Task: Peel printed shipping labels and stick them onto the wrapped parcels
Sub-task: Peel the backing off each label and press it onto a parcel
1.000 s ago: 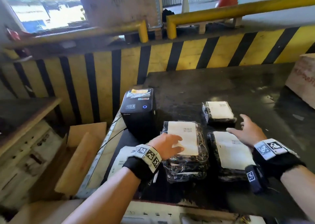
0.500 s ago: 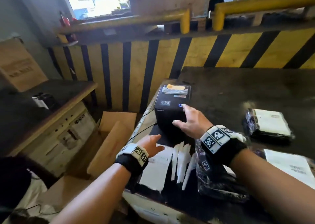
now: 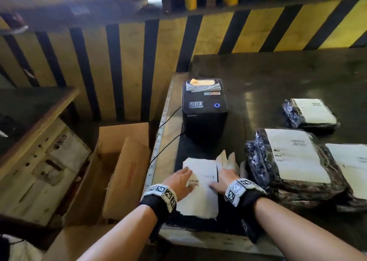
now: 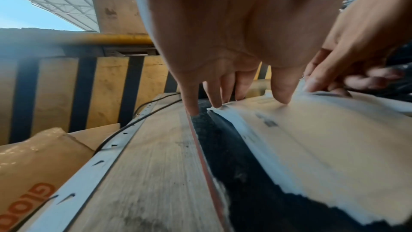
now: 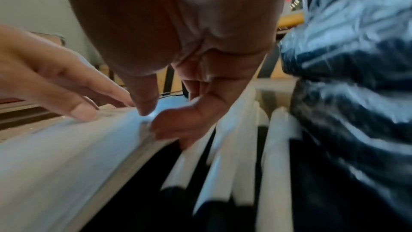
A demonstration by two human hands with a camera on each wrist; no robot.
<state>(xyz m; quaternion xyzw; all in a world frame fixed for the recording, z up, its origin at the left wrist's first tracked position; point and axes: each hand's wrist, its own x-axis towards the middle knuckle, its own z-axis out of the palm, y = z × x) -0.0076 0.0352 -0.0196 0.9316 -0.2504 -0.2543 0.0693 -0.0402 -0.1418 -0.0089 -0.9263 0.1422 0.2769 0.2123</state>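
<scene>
Item: label stack [image 3: 200, 189], white printed sheets lying on the dark table [image 3: 278, 78] just in front of the black label printer [image 3: 204, 109]. Both your hands are on it.

Item: left hand [image 3: 178, 183]. Fingers fairly straight, tips pressing down on the stack's left part near the barcode. It anchors; it pinches nothing.

Item: right hand [image 3: 222, 181]. At the stack's right edge, thumb and forefinger closing on the edge of the top sheet, as the right wrist view shows; how firm the hold is, you cannot tell through the blur.

Item: backing strips [image 3: 228, 159], narrow white slips fanned out just right of the stack, touching your right hand.

Item: wrapped parcels [image 3: 294, 161], three in view in black film, well right of the stack, each already bearing a white label on top.

Step in hand, as judged: separating one label from the stack, ahead of peeling.

Method:
- Keep your left fingertips flat and firm so the lower sheets stay put.
- Work your right thumb under one sheet only; check you have not caught two.
- Lift from the corner and draw slowly, low across the stack, so the label does not curl or crease onto itself.
- Hold the adhesive side clear of the loose strips, which would stick to it.
- Lay the label flat on a parcel face and smooth outward from one edge.
</scene>
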